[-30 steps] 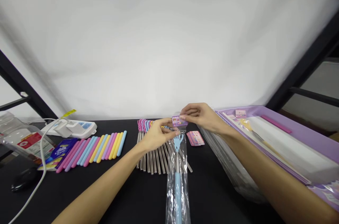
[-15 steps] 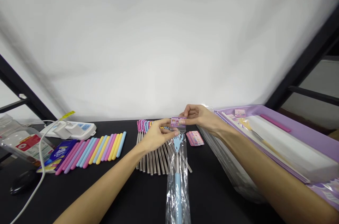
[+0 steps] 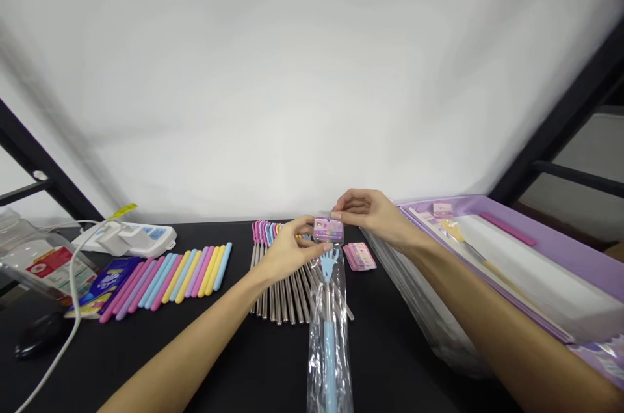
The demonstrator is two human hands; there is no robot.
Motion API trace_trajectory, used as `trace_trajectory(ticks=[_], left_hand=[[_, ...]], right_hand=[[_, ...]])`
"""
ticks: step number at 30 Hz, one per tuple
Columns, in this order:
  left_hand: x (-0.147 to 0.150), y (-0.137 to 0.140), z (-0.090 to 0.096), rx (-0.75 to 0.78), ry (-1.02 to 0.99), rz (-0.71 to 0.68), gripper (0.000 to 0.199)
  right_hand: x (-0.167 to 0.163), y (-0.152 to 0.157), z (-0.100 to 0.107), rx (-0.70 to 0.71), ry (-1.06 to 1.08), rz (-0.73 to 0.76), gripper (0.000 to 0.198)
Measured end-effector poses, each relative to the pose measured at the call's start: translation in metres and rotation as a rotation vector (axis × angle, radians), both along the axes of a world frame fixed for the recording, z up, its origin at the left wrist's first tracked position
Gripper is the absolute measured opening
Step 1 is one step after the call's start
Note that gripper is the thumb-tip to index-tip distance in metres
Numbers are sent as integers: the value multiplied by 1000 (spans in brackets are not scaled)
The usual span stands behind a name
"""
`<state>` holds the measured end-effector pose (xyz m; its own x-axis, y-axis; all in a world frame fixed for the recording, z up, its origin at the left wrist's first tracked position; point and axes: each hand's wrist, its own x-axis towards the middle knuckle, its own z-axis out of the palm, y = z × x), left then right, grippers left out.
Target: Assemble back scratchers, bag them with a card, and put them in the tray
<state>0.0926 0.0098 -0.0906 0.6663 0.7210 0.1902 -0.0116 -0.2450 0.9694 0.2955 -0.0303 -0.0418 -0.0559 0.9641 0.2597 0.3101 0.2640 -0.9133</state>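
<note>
A light-blue back scratcher (image 3: 330,335) with a hand-shaped head lies inside a long clear plastic bag (image 3: 314,361). At the bag's top sits a small purple printed card (image 3: 328,229). My left hand (image 3: 287,249) is closed on the bag's top from the left, thumb just below the card. From the right, my right hand (image 3: 368,213) pinches at the card's upper right corner; whether it grips card or bag film I cannot tell. Beneath and left of the bag, several metal back scratcher rods (image 3: 287,299) lie side by side. A small stack of printed cards (image 3: 359,256) is on the right.
Several pastel handle tubes (image 3: 185,275) lie in a row at left. Beyond them are a snack packet (image 3: 110,283), a power strip (image 3: 151,239), a white cable (image 3: 73,276), a plastic jar (image 3: 58,270) and a black mouse (image 3: 41,335). A purple box (image 3: 487,205) and clear bags (image 3: 419,309) stand right.
My right hand has shifted slightly up and right, uncovering more of the purple card, which now sits flat above the back scratcher's head. My left hand keeps its place.
</note>
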Motion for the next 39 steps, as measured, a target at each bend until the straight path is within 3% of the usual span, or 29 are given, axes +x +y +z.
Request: trace_trajectory(ticks=[4, 8, 11, 13, 16, 18, 20, 22, 30, 35, 39], left_hand=[[0, 1, 1, 16, 3, 31, 39], [-1, 3, -1, 22, -18, 58, 37], [0, 2, 0, 19, -8, 78, 38], [1, 1, 3, 8, -2, 110, 41], [7, 1, 13, 22, -26, 121, 45], [14, 3, 20, 36, -74, 144, 47], [25, 7, 25, 46, -138, 215, 48], [39, 10, 29, 64, -186, 293, 47], [136, 7, 37, 100, -222, 284, 35], [189, -4, 40, 93, -155, 171, 52], [204, -17, 28, 296, 9, 37, 38]], right_hand=[[-3, -6, 7, 29, -24, 72, 33], [-4, -3, 2, 81, -80, -70, 34], [-3, -1, 1, -13, -150, -35, 29], [-2, -1, 2, -6, -182, -53, 27], [-2, -7, 7, 38, -154, -163, 38], [-1, -15, 11, -87, -47, -185, 46], [2, -26, 13, -276, 63, -111, 44], [10, -39, 14, -374, 110, -26, 41], [78, -82, 19, -349, 62, -190, 37], [141, -94, 21, -269, -34, -395, 38], [191, -95, 2, -233, -239, -651, 33]])
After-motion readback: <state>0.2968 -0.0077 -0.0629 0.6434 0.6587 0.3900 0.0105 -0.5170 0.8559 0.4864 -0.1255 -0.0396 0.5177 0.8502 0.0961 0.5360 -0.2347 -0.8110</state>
